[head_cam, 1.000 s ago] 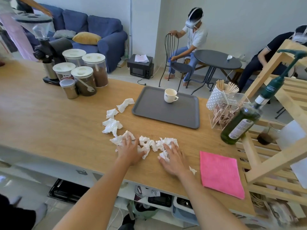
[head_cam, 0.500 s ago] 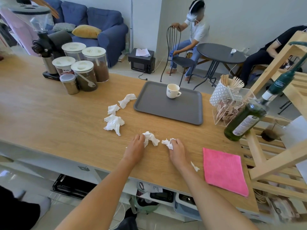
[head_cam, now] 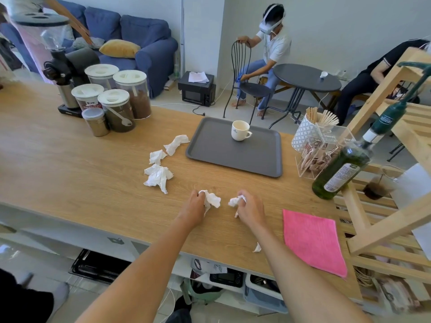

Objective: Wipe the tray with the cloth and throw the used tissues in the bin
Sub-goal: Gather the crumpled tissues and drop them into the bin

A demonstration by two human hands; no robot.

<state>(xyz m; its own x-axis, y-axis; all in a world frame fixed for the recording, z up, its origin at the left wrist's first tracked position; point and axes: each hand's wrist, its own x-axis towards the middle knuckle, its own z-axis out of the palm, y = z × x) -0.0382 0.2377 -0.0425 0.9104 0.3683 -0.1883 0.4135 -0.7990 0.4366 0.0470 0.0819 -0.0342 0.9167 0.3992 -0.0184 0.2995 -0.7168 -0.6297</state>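
A grey tray (head_cam: 219,157) lies on the wooden counter with a white cup (head_cam: 240,130) standing on its far side. My left hand (head_cam: 192,209) grips a crumpled white tissue (head_cam: 213,199) near the counter's front. My right hand (head_cam: 250,209) is closed on another tissue wad (head_cam: 234,201). Three loose tissues lie left of the tray: one long (head_cam: 176,143), one small (head_cam: 157,156), one larger (head_cam: 158,177). A small tissue scrap (head_cam: 257,248) rests by my right forearm. A pink cloth (head_cam: 312,241) lies flat at the front right. No bin is identifiable.
Coffee jars (head_cam: 116,99) and a grinder (head_cam: 58,64) stand at the back left. A stick holder (head_cam: 307,130), a clear sachet box (head_cam: 319,155) and a green bottle (head_cam: 338,173) crowd the right beside a wooden rack (head_cam: 382,220). Two seated people are beyond the counter.
Both hands have gathered the spread tissues at the front into two wads and closed on them. The three tissues left of the tray stayed put.
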